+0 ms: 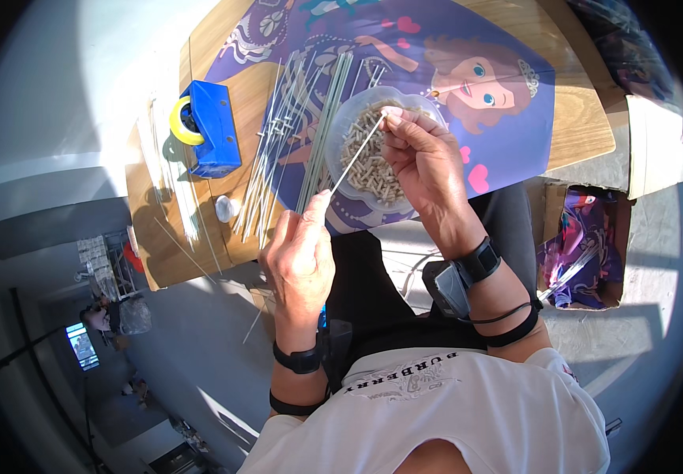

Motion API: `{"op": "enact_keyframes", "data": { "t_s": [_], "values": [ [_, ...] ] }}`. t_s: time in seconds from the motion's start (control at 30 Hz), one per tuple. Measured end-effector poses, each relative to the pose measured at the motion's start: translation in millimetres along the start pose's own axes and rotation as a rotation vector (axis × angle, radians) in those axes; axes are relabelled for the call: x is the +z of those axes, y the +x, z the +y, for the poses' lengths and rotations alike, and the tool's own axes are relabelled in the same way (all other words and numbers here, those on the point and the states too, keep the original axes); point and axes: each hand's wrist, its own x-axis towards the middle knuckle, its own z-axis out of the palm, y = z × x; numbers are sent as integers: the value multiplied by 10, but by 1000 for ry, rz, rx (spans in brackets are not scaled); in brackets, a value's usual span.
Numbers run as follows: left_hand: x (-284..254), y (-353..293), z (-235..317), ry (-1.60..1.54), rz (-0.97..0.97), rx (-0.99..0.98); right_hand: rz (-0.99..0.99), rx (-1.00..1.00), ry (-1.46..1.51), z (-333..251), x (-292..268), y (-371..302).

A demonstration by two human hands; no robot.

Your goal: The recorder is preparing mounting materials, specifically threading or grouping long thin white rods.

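A thin white rod (357, 156) slants between my two hands above the table. My left hand (300, 257) is closed on its lower end, index finger stretched along it. My right hand (430, 162) pinches the upper end between thumb and fingertips; whether a small piece sits there too, I cannot make out. Below the right hand stands a translucent scalloped bowl (335, 133) of short beige tube pieces (366, 170). Left of the bowl lie several loose white rods (269, 170), some with short pieces on them, and a bundle of greenish-white rods (327, 122).
A blue tape dispenser (219, 130) with yellow tape stands left, near more rods (169, 170) and a small white round object (225, 208). A purple printed sheet (515, 150) covers much of the wooden table (582, 126). An open cardboard box (622, 272) holds purple material at right.
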Motion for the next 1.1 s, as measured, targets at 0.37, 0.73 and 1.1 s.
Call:
{"op": "enact_keyframes", "data": {
  "t_s": [0.37, 0.73, 1.1],
  "values": [
    [-55, -1, -18, 247, 21, 159, -14, -152, -177, -13, -20, 0],
    [-82, -19, -55, -612, -173, -301, -380, 318, -79, -265, -176, 89],
    [-12, 43, -72, -573, -106, -229, -242, 84, -184, -264, -73, 59]
  ]
}}
